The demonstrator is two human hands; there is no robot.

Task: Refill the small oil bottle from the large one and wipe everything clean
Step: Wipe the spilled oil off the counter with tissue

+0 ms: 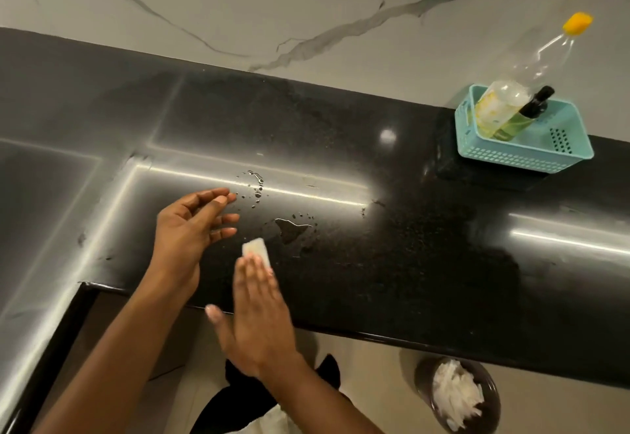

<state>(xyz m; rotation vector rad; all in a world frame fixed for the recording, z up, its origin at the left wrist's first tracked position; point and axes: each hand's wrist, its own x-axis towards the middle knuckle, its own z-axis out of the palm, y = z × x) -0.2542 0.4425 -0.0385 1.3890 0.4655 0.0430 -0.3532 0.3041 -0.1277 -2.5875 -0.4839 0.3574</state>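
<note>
1. Head view: right hand (pixel 259 300) flat, pressing folded tissue (pixel 256 250) onto black counter (pixel 426 263); left hand (pixel 191 229) open, empty, hovering.
2. Push through puddle (pixel 289 230), then droplets (pixel 254 186), with firm, overlapping strokes.
3. Large bottle (pixel 518 92), small bottle (pixel 526 113) parked in teal basket (pixel 525 157), well apart.

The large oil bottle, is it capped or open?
Capped: the large oil bottle wears its yellow cap and stands in the teal basket.
</note>
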